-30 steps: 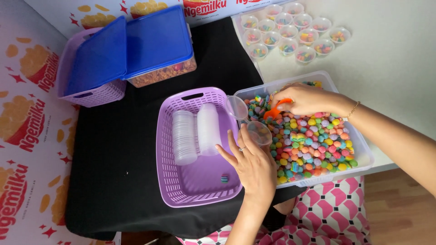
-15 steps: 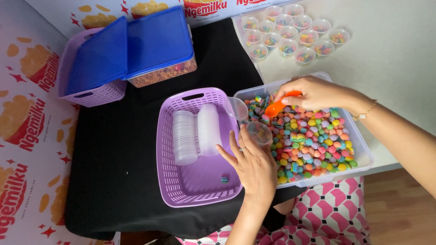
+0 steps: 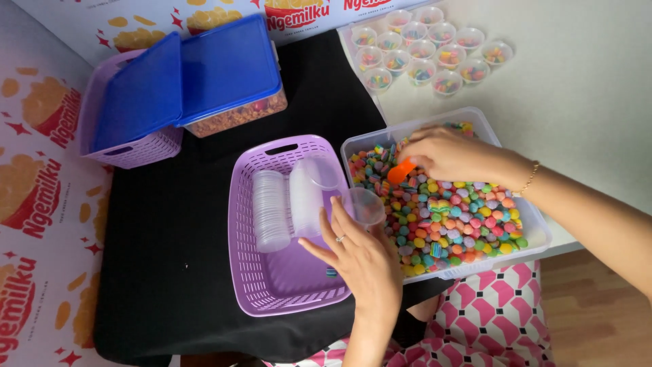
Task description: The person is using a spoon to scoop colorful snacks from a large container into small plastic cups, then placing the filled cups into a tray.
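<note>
Head view: the left hand (image 3: 363, 261), low in the centre of the frame, pinches a small clear cup (image 3: 366, 206) at its fingertips, right over the seam between the purple basket (image 3: 248, 272) and the candy tub (image 3: 536, 228). Just right of it, the right hand (image 3: 445, 155) closes around an orange scoop (image 3: 401, 171), its bowl dipping among the coloured candies (image 3: 455, 217).

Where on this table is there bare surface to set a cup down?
Bare black cloth lies left of the purple basket, below the blue-lidded containers. The pale tabletop right of the filled cups is open too. It is crowded between basket and candy tub, where both hands work.
</note>
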